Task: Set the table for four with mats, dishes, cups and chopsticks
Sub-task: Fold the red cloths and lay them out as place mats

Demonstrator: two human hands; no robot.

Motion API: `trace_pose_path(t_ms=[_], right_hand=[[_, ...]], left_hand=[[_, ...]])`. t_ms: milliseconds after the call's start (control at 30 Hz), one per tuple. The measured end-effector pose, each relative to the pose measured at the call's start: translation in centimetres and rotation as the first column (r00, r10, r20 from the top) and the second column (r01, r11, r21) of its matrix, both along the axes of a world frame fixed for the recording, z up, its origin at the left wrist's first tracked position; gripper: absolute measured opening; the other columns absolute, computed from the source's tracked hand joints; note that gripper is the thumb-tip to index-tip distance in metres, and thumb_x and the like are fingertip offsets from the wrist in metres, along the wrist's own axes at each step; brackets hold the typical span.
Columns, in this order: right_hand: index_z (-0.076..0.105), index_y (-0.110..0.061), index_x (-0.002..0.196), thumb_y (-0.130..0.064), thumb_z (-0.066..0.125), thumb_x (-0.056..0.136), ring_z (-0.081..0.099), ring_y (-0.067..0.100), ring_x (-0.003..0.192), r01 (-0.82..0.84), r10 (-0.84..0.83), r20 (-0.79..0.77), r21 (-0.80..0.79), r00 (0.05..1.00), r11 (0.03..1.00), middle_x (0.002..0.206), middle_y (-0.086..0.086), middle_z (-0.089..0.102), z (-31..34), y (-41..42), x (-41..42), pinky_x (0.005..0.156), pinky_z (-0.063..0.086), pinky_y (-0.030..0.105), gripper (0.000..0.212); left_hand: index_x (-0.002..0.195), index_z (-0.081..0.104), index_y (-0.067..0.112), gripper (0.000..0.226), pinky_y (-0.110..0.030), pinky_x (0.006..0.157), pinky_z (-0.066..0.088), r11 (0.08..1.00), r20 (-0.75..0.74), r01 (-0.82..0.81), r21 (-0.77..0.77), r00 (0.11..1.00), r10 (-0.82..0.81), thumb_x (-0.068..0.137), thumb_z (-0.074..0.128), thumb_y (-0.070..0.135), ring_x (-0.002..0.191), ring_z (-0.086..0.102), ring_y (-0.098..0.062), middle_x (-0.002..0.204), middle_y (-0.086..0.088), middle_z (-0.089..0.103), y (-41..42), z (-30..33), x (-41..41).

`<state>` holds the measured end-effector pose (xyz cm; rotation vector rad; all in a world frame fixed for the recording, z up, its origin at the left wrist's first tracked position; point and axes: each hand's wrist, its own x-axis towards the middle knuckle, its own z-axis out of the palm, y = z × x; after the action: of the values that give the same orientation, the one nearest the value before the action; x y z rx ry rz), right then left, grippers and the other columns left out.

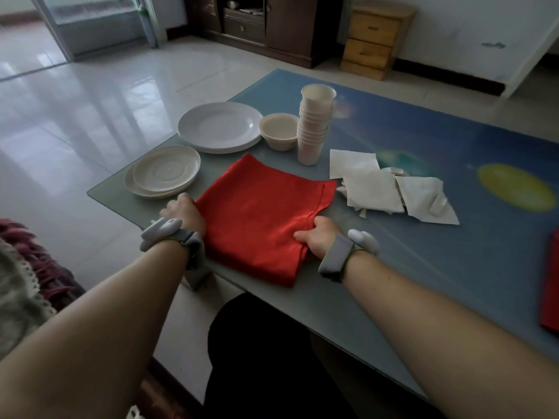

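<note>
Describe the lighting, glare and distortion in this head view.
Head view: dim, bluish light overall; window glare streaks the glossy floor tiles; a small highlight sits on the white plates; the wide lens bends the table edge and stretches both forearms; the left hand is slightly blurred; the red cloth stays vivid.

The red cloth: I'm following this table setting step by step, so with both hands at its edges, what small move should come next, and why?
Probably lift the top layer and peel it off the pile. The red cloth lies folded or stacked at the table's near corner, the left hand holds its left edge, the right hand grips its right edge, and no mat is laid yet beside the plates.
</note>
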<state>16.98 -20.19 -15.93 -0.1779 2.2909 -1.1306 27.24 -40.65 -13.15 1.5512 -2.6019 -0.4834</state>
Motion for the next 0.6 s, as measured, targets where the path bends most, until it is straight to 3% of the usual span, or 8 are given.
trace_pose_path(t_ms=[67,167,267,333,433,533,600], right_hand=[[0.058,-0.009,0.117,-0.033,0.068,0.062,0.064,0.026,0.102,-0.014,0.014,0.008,0.006,1.0,1.0,0.108,0.008,0.067,-0.5,-0.6,0.0,0.097,0.049,0.04,0.061],[0.059,-0.011,0.115,-0.033,0.07,0.069,0.064,0.025,0.1,-0.012,0.012,0.008,0.032,1.0,0.999,0.108,0.006,0.067,-0.3,-1.1,0.5,0.096,0.05,0.038,0.052],[0.057,-0.012,0.117,-0.036,0.068,0.073,0.064,0.024,0.101,0.017,-0.017,0.005,0.035,1.0,0.999,0.11,0.006,0.066,-0.2,-1.1,0.9,0.096,0.049,0.037,0.051],[0.059,-0.014,0.115,-0.04,0.067,0.069,0.064,0.023,0.1,0.015,-0.015,-0.001,0.026,1.0,1.0,0.108,0.004,0.067,-0.1,-1.0,1.1,0.095,0.05,0.037,0.053],[0.06,-0.016,0.112,-0.036,0.069,0.07,0.065,0.024,0.099,0.006,-0.006,0.001,0.002,1.0,1.0,0.106,0.004,0.068,0.2,-0.6,1.3,0.094,0.051,0.039,0.048],[0.06,-0.013,0.089,-0.012,0.067,0.079,0.068,0.026,0.084,0.047,-0.033,0.111,-0.128,0.993,0.991,0.092,0.007,0.068,0.8,0.0,1.6,0.077,0.059,0.042,0.012],[0.054,-0.014,0.076,-0.001,0.061,0.086,0.064,0.018,0.065,0.079,-0.042,0.183,-0.201,0.982,0.976,0.077,0.004,0.062,1.2,0.6,1.7,0.057,0.059,0.028,0.017]], left_hand=[[0.116,0.052,0.012,0.03,-0.043,0.103,0.031,0.992,0.029,0.026,-0.121,0.999,-0.022,0.088,0.047,0.008,0.121,0.04,-0.035,0.126,-0.017,0.046,0.4,0.1,0.1],[0.118,0.054,0.016,0.03,-0.04,0.097,0.032,0.937,0.047,0.228,-0.266,0.973,-0.224,0.09,0.044,0.012,0.12,0.038,-0.033,0.125,-0.013,0.045,1.8,0.7,-0.3],[0.131,0.048,0.025,0.038,-0.042,0.103,0.031,0.891,0.048,0.437,-0.123,0.899,-0.435,0.095,0.043,0.034,0.128,0.037,-0.031,0.138,-0.007,0.044,4.1,0.7,-1.2],[0.141,0.036,0.032,0.051,-0.05,0.112,0.017,0.878,0.094,0.476,0.057,0.873,-0.479,0.094,0.037,0.052,0.142,0.018,-0.03,0.153,-0.004,0.027,5.5,0.2,-1.6],[0.147,0.016,0.038,0.063,-0.06,0.113,0.0,0.846,0.169,0.522,0.109,0.829,-0.533,0.091,0.032,0.062,0.147,-0.005,-0.029,0.16,0.0,0.002,6.2,-0.9,-1.7],[0.148,0.01,0.04,0.066,-0.062,0.113,-0.003,0.838,0.19,0.539,0.082,0.817,-0.544,0.09,0.032,0.063,0.147,-0.009,-0.027,0.16,0.001,-0.004,5.6,-1.4,-1.6],[0.148,0.01,0.04,0.067,-0.062,0.113,-0.003,0.836,0.184,0.543,0.079,0.817,-0.547,0.089,0.032,0.063,0.147,-0.009,-0.026,0.16,0.002,-0.004,5.5,-1.5,-1.9]])
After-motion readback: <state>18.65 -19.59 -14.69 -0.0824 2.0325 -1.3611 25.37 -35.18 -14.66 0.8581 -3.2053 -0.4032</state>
